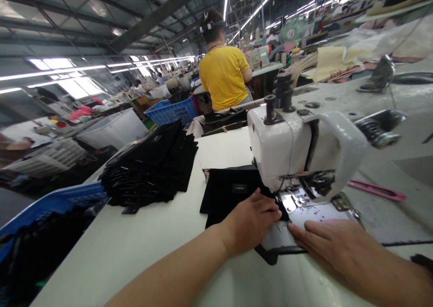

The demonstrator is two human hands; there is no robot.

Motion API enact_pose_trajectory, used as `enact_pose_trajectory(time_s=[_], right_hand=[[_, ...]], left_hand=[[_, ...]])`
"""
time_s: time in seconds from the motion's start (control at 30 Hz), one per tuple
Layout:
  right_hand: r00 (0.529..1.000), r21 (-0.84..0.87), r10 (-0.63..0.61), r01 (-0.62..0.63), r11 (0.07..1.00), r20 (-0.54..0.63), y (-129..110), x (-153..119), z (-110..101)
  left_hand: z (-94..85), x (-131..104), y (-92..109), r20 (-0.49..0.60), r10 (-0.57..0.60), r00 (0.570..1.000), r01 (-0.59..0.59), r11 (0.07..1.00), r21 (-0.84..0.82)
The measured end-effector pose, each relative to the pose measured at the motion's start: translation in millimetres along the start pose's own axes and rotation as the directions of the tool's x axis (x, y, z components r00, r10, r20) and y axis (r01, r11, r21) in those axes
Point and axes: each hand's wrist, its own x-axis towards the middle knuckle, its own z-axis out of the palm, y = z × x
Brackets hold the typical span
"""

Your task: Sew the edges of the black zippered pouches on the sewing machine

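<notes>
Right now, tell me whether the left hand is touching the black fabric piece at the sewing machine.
Touching. The head view shows the left hand resting flat on the black fabric piece.

head-worn view, close over worktable (pixel 142 248)

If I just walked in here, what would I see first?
First the big white sewing machine on the right side of the table, with the left hand and right hand pressing a black fabric piece flat at its foot. Left of that sits a tall heap of black pieces, and behind it a person in a yellow shirt sits facing away.
</notes>
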Motion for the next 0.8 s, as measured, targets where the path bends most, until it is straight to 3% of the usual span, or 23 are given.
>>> enact_pose_trajectory(time_s=[0.43,0.7,0.8], right_hand=[[1.000,0.009,0.017,-0.017,1.000,-0.025,-2.5,3.0,-0.8],[0.999,0.041,0.040,-0.041,0.998,0.024,-5.0,-1.0,-1.3],[0.998,0.054,0.047,-0.050,0.997,0.050,-4.5,-2.7,-0.6]], left_hand=[[2.4,14.2,-13.5,-0.001,-0.120,0.993,0.120,0.992,0.030],[1.6,17.1,-14.1,-0.076,-0.116,0.990,0.116,0.993,0.003],[1.6,16.8,-14.2,-0.058,-0.119,0.991,0.119,0.993,0.003]])
